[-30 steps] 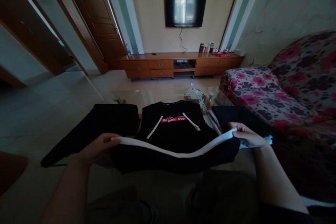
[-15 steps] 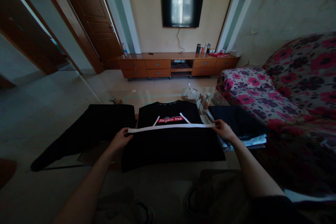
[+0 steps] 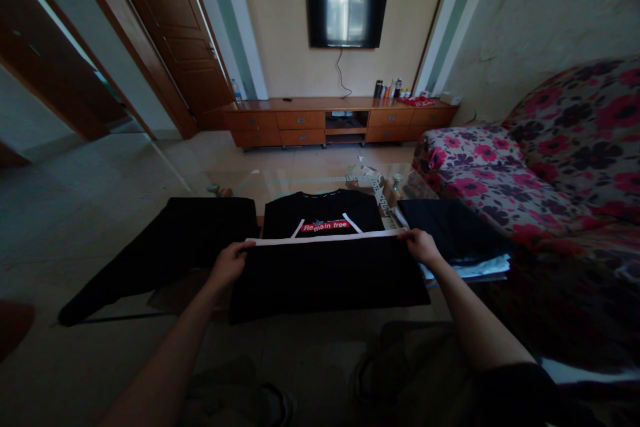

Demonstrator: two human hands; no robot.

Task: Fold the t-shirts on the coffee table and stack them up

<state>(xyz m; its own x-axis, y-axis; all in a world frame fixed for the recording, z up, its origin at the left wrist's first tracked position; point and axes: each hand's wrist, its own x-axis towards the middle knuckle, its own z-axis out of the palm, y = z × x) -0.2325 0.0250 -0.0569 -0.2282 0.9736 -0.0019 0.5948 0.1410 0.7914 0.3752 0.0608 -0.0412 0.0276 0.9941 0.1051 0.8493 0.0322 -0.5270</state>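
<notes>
A black T-shirt (image 3: 327, 273) lies spread in front of me on a glass coffee table. Its chest carries a red "Remain free" print (image 3: 325, 226) and two slanting white lines. A white band (image 3: 325, 238) runs straight across the shirt below the print. My left hand (image 3: 231, 261) pinches the shirt at the band's left end, fingers closed. At the right end my right hand (image 3: 421, 245) grips the cloth likewise. Left of the shirt lies a dark garment (image 3: 205, 230) with a long part trailing off the table. Folded dark clothes (image 3: 450, 230) are stacked on the right, with lighter cloth beneath.
The glass table (image 3: 250, 181) reaches beyond the shirt. A flower-patterned sofa (image 3: 480, 173) stands close on the right. Across the room are a low wooden cabinet (image 3: 300, 121) with bottles on top and a wall-mounted television (image 3: 347, 13). My legs are below the table's front edge.
Both hands have shifted very slightly, still gripping the shirt. The white band looks narrower, with its lower part turned out of sight. The camera view has moved a little.
</notes>
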